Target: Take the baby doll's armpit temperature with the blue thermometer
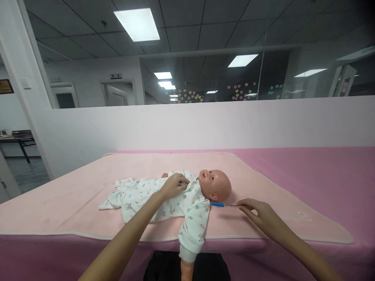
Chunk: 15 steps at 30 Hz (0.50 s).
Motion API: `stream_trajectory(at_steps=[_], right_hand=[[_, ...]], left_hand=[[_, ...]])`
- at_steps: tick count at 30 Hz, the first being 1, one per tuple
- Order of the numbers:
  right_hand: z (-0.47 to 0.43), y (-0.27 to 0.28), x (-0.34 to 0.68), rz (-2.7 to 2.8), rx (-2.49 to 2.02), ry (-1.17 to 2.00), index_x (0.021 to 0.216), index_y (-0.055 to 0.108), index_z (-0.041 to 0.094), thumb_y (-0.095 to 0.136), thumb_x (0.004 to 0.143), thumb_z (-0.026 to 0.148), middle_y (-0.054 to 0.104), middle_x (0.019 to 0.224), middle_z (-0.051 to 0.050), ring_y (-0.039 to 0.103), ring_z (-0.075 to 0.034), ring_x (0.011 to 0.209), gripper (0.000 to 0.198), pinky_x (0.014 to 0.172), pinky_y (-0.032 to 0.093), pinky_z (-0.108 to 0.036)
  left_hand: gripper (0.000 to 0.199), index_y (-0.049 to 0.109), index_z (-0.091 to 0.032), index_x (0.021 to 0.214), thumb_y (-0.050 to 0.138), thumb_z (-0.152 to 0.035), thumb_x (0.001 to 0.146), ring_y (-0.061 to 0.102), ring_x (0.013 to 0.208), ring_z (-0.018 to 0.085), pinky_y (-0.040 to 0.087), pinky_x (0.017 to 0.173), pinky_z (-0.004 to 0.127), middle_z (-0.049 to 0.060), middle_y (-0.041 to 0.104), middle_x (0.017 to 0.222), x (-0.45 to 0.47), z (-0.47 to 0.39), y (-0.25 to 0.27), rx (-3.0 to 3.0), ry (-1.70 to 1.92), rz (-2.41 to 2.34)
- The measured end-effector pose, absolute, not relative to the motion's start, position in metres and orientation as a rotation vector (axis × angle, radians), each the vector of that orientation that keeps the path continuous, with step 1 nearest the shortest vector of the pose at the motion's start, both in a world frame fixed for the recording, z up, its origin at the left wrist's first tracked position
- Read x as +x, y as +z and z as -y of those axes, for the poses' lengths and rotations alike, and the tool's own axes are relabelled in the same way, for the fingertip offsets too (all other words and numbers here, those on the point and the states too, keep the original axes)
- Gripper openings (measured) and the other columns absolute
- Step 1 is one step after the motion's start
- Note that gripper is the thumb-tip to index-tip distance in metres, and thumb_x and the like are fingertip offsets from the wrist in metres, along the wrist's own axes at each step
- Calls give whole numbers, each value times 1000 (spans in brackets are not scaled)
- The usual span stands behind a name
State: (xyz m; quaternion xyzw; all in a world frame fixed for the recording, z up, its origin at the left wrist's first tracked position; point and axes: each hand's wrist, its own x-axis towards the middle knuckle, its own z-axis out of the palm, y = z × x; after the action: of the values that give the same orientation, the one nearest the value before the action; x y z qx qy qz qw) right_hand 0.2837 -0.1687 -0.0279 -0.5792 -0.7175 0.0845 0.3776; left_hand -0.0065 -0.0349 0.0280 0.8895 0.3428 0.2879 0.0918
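A baby doll [215, 185] lies on its back with its head to the right, dressed in a white printed outfit [137, 197]. My left hand [175, 186] rests on the doll's chest, its fingertips closed on the cloth near the collar. Between the thumb and fingers of my right hand [254, 208] is a thin stick with a blue end [217, 204]. The blue end points left, beside the doll's neck and shoulder. One sleeved arm [193, 230] of the doll hangs over the near table edge.
Under the doll is a peach mat [79, 191] with a pale border, spread over a pink table cover [322, 175]. A low white wall [205, 125] with glass above stands behind. Below the near edge a black shape [158, 267] shows.
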Motion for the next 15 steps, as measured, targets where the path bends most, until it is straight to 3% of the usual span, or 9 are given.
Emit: stream_trajectory(at_steps=[6,12,15], right_hand=[[167,-15,270,1784,-1424,203,83,66,25,43,82,39,67,85,-7,61,-22,75,27,62,48,-31],[157,20,248,1729,-1321,91,87,66,24,43,83,36,67,81,-5,59,-19,68,26,55,44,-27],[139,38,228,1778,-1233,-13,89,66,25,42,84,30,66,81,-2,59,-17,70,24,58,43,-26]], left_hand=[[21,72,-25,80,54,-30,69,55,83,18,42,74,25,2,63,81,-4,31,17,2508,847,-1015],[34,64,-16,68,43,-39,80,55,61,15,41,58,25,2,62,63,-8,5,20,2181,931,-1397],[30,58,-15,63,45,-36,80,55,58,17,40,58,27,4,59,56,-13,-10,33,2141,1010,-1512]])
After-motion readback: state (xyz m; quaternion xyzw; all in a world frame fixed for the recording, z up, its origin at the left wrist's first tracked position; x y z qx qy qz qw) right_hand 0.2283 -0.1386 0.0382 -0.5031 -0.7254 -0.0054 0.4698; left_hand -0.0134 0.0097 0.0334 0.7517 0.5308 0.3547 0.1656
